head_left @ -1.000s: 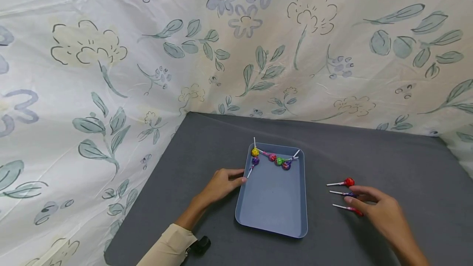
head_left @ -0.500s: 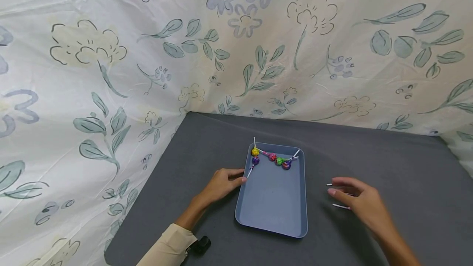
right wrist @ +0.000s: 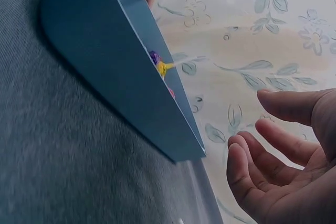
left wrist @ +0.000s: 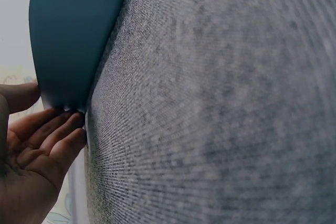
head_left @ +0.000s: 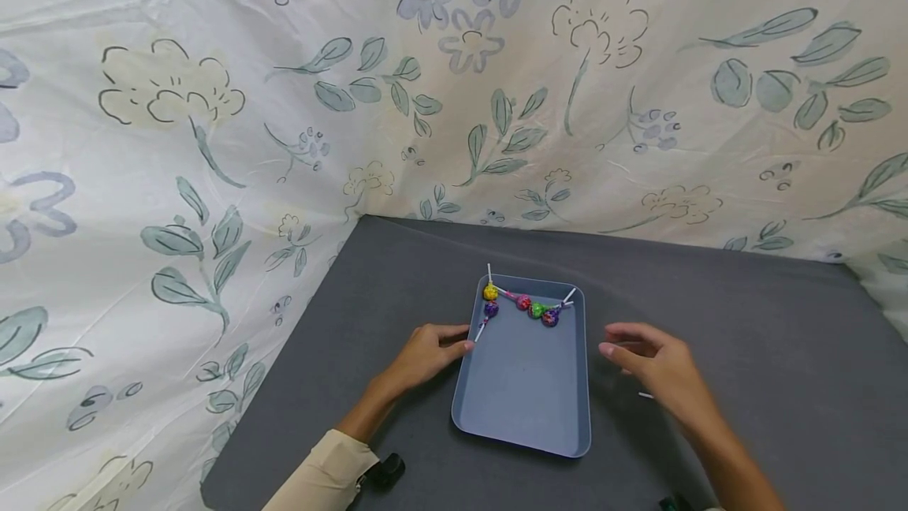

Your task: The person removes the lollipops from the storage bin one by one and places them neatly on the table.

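My left hand point(head_left: 426, 357) holds the left rim of a blue-grey tray point(head_left: 521, 408), thumb at the rim and fingers against the outer wall point(left wrist: 73, 45). Inside, toward the far end, lie several wrapped lollipops: a yellow one point(head_left: 490, 292), a purple one point(head_left: 491, 309), a pink one point(head_left: 523, 303), a green one point(head_left: 536, 310) and another purple one point(head_left: 549, 318). Just right of the tray hovers my right hand point(head_left: 656, 365), fingers loosely bent; nothing is between them in the right wrist view. Below it a white lollipop stick point(head_left: 645, 395) peeks out; the rest is hidden.
A dark grey cloth point(head_left: 397, 274) covers the table under the tray. Floral fabric point(head_left: 496, 140) hangs behind and along the left side. A black strap or band point(head_left: 386, 470) shows by the left sleeve.
My right hand has moved left over the lollipops on the table toward the tray, covering nearly all of them. The left hand, the tray and the lollipops inside have stayed put.
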The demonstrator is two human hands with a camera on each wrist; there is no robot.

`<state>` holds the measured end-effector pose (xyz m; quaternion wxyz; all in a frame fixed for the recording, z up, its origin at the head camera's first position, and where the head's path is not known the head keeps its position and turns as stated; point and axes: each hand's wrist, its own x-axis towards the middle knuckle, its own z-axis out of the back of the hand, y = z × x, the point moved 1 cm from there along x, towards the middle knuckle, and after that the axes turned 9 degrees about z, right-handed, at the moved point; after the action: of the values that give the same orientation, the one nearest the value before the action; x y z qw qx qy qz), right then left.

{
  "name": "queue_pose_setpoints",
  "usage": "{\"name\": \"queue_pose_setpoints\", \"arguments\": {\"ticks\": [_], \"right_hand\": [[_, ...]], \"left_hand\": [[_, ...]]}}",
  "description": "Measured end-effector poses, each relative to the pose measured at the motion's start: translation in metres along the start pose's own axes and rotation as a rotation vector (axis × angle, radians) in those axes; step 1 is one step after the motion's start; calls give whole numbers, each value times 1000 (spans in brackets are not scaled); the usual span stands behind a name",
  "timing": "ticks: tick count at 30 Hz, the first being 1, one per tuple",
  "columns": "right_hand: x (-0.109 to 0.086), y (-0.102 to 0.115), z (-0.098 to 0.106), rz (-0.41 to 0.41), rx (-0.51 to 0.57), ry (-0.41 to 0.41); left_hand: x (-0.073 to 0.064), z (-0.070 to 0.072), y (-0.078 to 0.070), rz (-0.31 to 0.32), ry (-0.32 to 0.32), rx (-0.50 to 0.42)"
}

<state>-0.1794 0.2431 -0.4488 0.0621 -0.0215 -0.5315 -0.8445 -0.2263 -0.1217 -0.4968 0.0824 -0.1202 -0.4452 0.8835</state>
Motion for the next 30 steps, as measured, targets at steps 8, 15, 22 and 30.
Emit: {"name": "queue_pose_setpoints", "arguments": {"ticks": [8,15,22,30], "right_hand": [[11,7,-16,-13,46,10],[21,17,-24,-15,53,18],[31,19,-32,5,119,18],[42,18,-42,-21,170,22]], "left_hand": [[0,-1,0,3,1,7],[1,-1,1,3,-9,8],[1,-1,2,1,-4,12],[0,-1,2,1,-7,11]]}}
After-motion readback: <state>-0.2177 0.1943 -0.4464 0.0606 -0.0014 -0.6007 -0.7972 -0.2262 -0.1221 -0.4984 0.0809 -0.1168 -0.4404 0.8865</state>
